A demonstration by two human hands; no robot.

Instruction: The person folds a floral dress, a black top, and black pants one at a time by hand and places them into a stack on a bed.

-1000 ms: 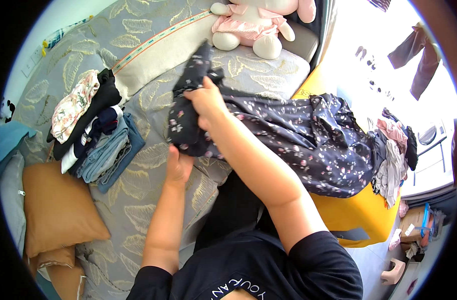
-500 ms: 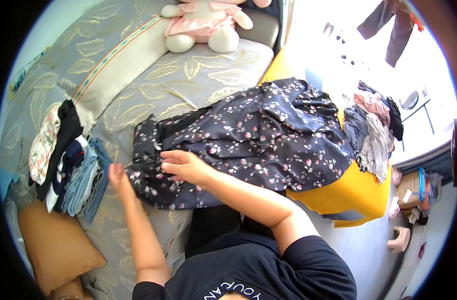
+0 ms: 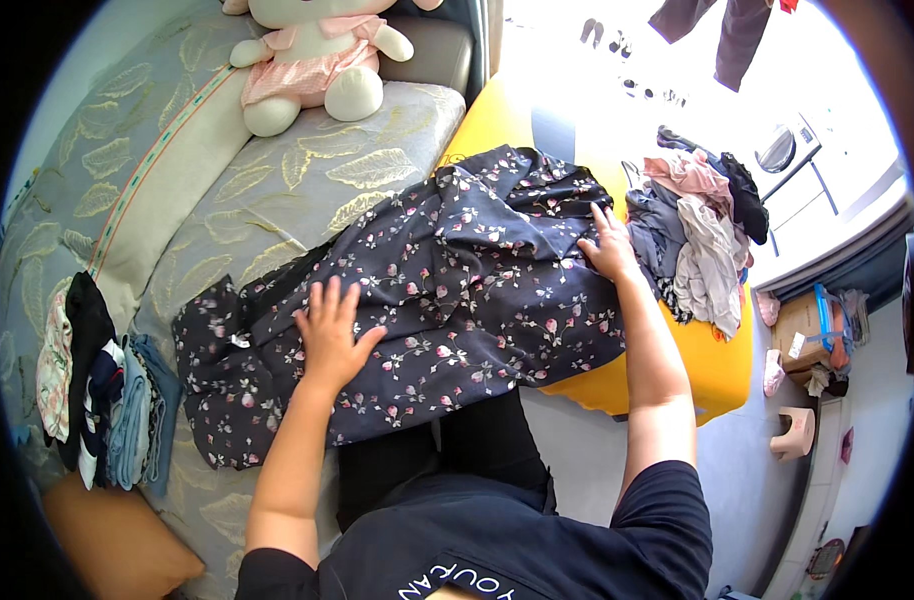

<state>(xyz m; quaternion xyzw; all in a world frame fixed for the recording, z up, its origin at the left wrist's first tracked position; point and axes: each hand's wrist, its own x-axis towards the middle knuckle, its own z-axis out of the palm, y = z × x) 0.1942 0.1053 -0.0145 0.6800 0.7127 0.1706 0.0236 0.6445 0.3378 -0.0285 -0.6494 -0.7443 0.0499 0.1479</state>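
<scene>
A large dark garment with small pink and white flowers (image 3: 477, 300) lies spread out in front of me, partly on the bed and partly over a yellow-covered surface; its exact cut is hard to make out. Toward its left part, my left hand (image 3: 334, 338) rests flat on the cloth with fingers spread. My right hand (image 3: 612, 247) touches the garment's right edge, fingers extended and apart. Folds and creases run across its upper right part. Neither hand grips anything.
Folded clothes (image 3: 127, 410) stand in a row on the leaf-patterned bed (image 3: 227, 235), beside a brown cushion (image 3: 122, 540). Loose clothes (image 3: 697, 230) pile up on the yellow cover (image 3: 712, 365). A plush toy (image 3: 317, 75) sits at the back; a pink stool (image 3: 794, 433) stands on the right.
My right hand has moved from the garment's left part to its right edge. My left hand has come from beside the garment onto it. The view has shifted toward the right.
</scene>
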